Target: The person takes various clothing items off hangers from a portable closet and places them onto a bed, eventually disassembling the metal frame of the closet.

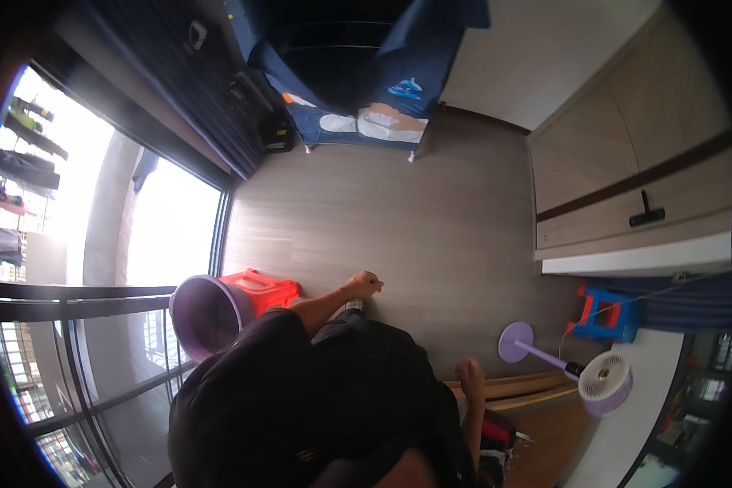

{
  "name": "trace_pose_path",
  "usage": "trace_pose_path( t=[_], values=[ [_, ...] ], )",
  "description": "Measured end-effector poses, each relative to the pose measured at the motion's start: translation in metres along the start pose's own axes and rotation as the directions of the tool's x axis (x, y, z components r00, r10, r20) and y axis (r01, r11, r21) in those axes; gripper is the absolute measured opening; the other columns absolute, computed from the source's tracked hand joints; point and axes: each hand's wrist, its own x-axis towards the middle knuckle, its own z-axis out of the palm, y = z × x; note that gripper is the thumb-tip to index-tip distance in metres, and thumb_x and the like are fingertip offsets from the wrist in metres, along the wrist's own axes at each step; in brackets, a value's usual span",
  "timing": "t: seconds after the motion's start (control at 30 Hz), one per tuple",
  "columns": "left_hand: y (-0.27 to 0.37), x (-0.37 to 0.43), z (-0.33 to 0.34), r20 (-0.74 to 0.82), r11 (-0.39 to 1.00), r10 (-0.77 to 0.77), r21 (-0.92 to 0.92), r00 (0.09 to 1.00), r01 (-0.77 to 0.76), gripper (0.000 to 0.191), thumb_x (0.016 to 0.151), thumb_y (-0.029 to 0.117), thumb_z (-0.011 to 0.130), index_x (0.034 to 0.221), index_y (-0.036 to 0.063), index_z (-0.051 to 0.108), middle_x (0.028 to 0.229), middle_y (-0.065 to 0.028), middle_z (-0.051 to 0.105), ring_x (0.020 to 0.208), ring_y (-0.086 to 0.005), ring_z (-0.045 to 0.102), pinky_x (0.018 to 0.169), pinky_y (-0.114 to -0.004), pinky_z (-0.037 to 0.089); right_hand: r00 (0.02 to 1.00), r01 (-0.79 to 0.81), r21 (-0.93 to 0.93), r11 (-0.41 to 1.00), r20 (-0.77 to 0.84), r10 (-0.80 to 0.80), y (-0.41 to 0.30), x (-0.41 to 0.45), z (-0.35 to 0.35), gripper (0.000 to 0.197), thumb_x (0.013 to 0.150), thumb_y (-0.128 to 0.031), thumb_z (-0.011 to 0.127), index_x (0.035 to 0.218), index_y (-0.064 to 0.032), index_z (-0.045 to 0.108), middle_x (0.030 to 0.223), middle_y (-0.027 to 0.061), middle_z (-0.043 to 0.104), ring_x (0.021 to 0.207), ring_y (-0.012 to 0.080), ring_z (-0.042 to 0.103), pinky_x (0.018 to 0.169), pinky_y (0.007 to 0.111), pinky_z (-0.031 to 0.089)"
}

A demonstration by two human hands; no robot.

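Note:
My left hand [363,284] reaches forward over the wood-look floor [396,207], its fingers curled in, and nothing shows in it. A shoe or foot shows just below that hand. Held lower at my right side, my right hand [471,371] is slightly blurred and looks loosely fisted, with no object visible in it. Left of my body, a purple plastic bucket [244,305] is set against a red plastic stool [271,288]. To the right of my right hand are a wooden bed edge [524,383] and a purple-and-white pedestal fan [607,373].
Ahead is a rack with a dark blue printed fabric cover [396,125]. A dark curtain [219,116] and sliding glass door [218,232] line the left. At right are a wooden cabinet [585,183] and a blue-and-red stool [610,314]; a thin cord runs near the fan.

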Motion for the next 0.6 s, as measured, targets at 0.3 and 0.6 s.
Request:
trace_pose_path(
  t=[0.3,0.6],
  values=[
    [-0.063,0.060,-0.112,-0.284,0.894,-0.122,-0.448,0.951,-0.019,0.020,0.084,0.019,0.051,0.086,0.0083,0.069,0.075,-0.0061,0.062,0.062,-0.0143,0.057,0.058,-0.028,0.047,0.958,0.250,0.094,0.964,0.122,-0.260,-0.259,0.235,0.000,0.017,0.086,-0.016,0.068,0.096,-0.0034,0.062,0.076,0.0039,0.061,0.070,0.0105,0.057,0.067,0.026,0.048],
    [0.018,0.119,-0.216,-0.281,0.629,-0.266,-0.775,0.922,-0.054,0.030,0.091,0.027,0.053,0.094,0.0013,0.069,0.076,-0.0017,0.060,0.068,-0.0101,0.055,0.058,-0.024,0.045,0.835,0.422,0.203,0.884,0.292,-0.466,-0.437,0.475,0.057,0.042,0.080,-0.029,0.076,0.108,-0.0027,0.058,0.083,0.0061,0.064,0.074,0.0136,0.061,0.069,0.028,0.051]
  ],
)
